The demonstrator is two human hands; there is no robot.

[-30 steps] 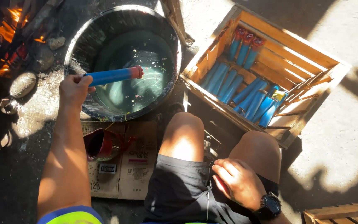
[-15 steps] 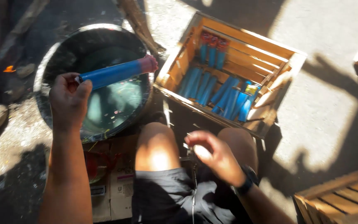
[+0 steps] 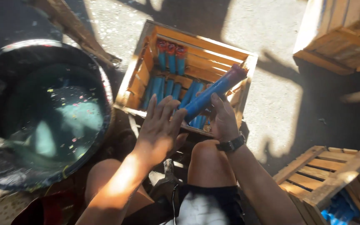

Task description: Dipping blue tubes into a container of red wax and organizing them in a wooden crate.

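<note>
Grey, sunlit concrete floor carries every item in view. Largest is the round, dark metal basin at the left, filled with murky greenish liquid flecked with small floating bits. Beside its right rim stands the open orange-brown slatted wooden crate, tilted in view, holding rows of blue tubes with red caps laid side by side along its far wall and across its bottom. A second slatted wooden crate sits at lower right with blue material showing in its corner, and a third pale wooden crate occupies the upper right corner, well apart from the others. The person's bare knees lie between the basin and the first crate. The right hand, with a black wristwatch on the wrist, is closed around the lower end of a long blue cylindrical tube with a reddish-purple end; this tube is held aslant above the near edge of the first crate, reddish end pointing up and away to the right. The left hand is spread flat, fingers extended and released, its fingertips just beside the tube's lower end, gripping nothing; contact with the tube cannot be confirmed.
</note>
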